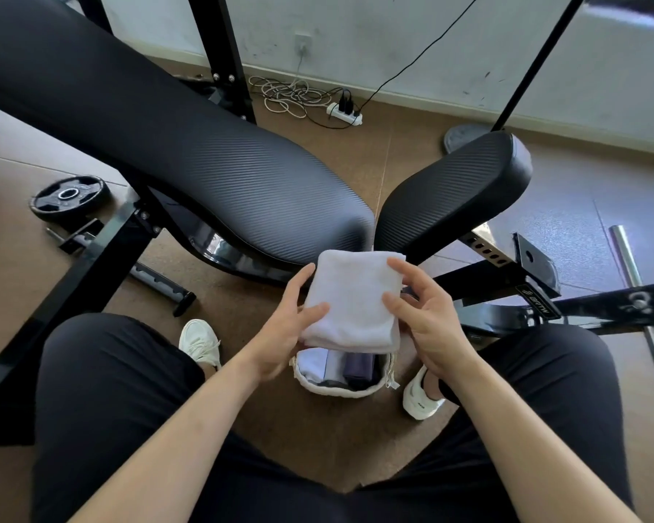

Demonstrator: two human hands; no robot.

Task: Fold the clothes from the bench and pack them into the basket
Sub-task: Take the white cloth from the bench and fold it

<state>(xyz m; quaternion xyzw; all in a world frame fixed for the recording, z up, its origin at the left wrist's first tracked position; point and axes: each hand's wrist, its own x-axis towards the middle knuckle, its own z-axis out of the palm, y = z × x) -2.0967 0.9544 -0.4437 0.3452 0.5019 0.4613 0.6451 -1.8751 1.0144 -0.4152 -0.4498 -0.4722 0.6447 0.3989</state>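
While the left hand grips the folded white cloth, thumb on top, fingers along its side, the right hand pinches its opposite edge. Directly below both hands sits the basket, already holding folded pieces. Beyond the hands the worktop shows no clothes, so packing seems nearly done. Next: lower the cloth flat onto them, keeping its folds closed.

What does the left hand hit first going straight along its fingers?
The left hand would likely meet the bench pad, just past the towel it holds; depth unclear.
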